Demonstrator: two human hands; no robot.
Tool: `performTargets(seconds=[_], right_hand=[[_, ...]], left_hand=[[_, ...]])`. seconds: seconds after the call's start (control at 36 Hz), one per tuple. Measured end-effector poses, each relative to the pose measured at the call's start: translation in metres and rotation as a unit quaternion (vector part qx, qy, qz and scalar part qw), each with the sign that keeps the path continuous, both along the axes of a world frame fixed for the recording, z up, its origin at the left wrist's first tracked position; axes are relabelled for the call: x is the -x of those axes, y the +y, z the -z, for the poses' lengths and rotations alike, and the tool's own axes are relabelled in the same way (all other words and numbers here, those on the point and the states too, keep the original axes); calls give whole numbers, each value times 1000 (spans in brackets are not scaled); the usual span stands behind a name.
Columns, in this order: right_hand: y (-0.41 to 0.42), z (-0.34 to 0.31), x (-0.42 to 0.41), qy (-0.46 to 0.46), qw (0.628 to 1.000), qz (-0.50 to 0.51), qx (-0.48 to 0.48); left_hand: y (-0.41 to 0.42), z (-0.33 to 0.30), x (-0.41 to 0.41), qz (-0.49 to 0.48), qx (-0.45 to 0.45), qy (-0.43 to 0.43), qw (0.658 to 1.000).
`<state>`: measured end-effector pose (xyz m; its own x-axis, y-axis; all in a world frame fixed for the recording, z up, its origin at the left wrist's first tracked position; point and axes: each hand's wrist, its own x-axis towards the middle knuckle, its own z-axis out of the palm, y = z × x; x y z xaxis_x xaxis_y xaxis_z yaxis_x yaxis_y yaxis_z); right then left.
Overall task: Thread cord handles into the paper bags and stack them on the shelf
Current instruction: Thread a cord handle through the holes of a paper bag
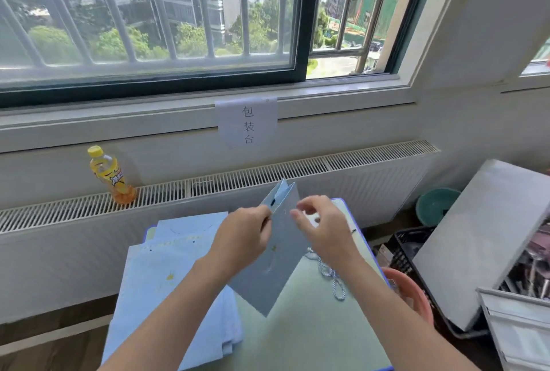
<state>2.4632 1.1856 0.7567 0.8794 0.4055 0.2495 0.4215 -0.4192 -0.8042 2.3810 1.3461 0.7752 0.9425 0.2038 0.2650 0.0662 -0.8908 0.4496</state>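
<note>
A light blue paper bag [278,263] is held tilted above the small table [303,326], its open top pointing away from me. My left hand [241,239] grips the bag's upper left edge, where a dark cord tip shows at a hole. My right hand [321,227] hovers at the upper right edge with thumb and fingers curled; what it pinches is too small to tell. Loose blue-and-white cord handles [330,275] lie on the table under my right wrist. A stack of flat blue paper bags [166,275] covers the table's left side.
A yellow drink bottle [111,175] stands on the radiator grille [238,177] under the window. A paper sign [247,122] hangs from the sill. To the right are a grey board [482,239], a black crate [407,244], a teal basin [436,205] and a pink basin [413,293].
</note>
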Motion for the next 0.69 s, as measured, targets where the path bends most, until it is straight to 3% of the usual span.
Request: performTargets(seconds=[0.11, 0.47, 0.61, 0.69], right_hand=[[16, 20, 9, 27, 998, -41, 34], [27, 45, 3, 18, 992, -62, 106], [27, 50, 15, -73, 993, -51, 79], [26, 51, 30, -30, 983, -161, 87]], left_hand=[[-8, 13, 10, -16, 24, 35, 999], [1, 23, 25, -77, 77, 24, 994], [2, 24, 26, -119, 111, 35, 986], [7, 23, 27, -152, 150, 53, 976]])
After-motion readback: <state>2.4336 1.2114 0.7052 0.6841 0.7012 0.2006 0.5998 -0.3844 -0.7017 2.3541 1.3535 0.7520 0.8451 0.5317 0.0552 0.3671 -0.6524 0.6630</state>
